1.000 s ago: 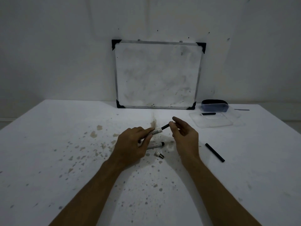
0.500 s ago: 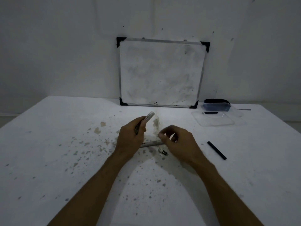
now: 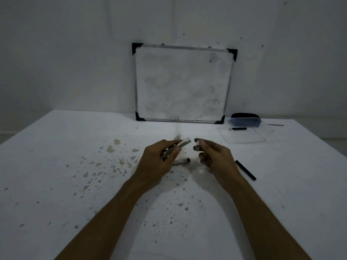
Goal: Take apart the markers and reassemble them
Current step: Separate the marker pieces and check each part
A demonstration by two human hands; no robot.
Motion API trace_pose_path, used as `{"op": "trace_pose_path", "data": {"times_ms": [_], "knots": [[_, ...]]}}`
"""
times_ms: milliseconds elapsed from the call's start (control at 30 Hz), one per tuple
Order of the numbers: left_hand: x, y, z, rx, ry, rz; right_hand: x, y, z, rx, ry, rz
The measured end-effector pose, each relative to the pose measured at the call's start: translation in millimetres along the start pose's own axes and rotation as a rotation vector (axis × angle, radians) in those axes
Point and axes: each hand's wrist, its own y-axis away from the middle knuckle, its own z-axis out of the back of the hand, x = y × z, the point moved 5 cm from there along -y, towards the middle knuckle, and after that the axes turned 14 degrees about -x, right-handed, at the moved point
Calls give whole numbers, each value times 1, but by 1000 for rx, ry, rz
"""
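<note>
Marker barrel (image 3: 176,148) sits in our left hand (image 3: 156,162), gripped around its lower half and tilted so its open end points up and right toward the other hand; we judge that angle is chosen to offer the mouth of the tube for a part to go in. Our right hand (image 3: 213,156) hovers just beside that open end, thumb and forefinger pinching a small end piece (image 3: 196,147), pale with dark bands, while the remaining fingers curl loosely beneath. The two parts are close but not touching, so we take this as the lining-up before the piece is pushed or screwed home. Below and between the hands, a second marker body (image 3: 181,162) lies flat on the stained white worktop (image 3: 75,184), presumably parked there until its turn. To the right of our right wrist a black stick (image 3: 245,170), perhaps an ink core or cap, lies apart on its own. Farther back on the right stand a clear shallow tray (image 3: 242,136) holding one small dark piece and a blue-tinted container (image 3: 246,121) behind it. At the far edge a smudged whiteboard (image 3: 183,83) leans against the wall.
</note>
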Motion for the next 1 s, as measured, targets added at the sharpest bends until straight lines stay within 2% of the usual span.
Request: {"op": "trace_pose_path", "data": {"times_ms": [67,133,333,500,633,700,800,1000], "knots": [[-3,1,-4,11,-12,-33,-3,-5,3,-41,-227,-130],[-3,3,-7,21,-25,-39,-5,-8,5,-69,-336,-195],[-2,6,-8,43,-49,-49,-11,-7,3,-32,-262,-209],[-4,6,-9,76,-40,-30,-9,-1,-2,1,-193,-99],[0,5,-7,65,-91,-15,1,4,-4,-45,3,186],[-1,6,-7,70,-20,95,4,6,-9,-45,20,261],[-3,9,-8,122,125,321,6,9,-11,-34,-36,273],[-8,10,-10,185,350,525,12,14,-16,48,-106,299]]}}
